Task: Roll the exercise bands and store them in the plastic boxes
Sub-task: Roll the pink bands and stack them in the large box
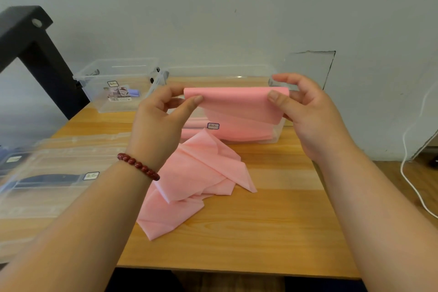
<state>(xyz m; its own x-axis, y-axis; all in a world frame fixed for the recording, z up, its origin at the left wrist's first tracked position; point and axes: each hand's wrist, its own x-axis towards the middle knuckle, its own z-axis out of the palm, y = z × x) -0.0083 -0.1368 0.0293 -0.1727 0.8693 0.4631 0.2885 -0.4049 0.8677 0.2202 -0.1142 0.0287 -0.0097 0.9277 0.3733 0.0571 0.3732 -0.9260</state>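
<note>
On the wooden table (272, 220), a small clear plastic box (99, 78) stood at rear left. The left hand (161, 111) and right hand (305, 111) each pinched one end of the pink exercise band (234, 102) between thumb and fingers, holding its top edge taut before a larger clear box (276, 134); the slack lay folded on the table.

Setting: plain indoor workroom; exact kind not evident. Evidence: wood-grain table (272, 232) against a bare pale-grey painted wall (237, 7); clear plastic storage boxes (102, 73) on the tabletop; black metal frame (35, 54) at left; white cable (402, 166) trailing over wood-look floor (386, 178) at right.
</note>
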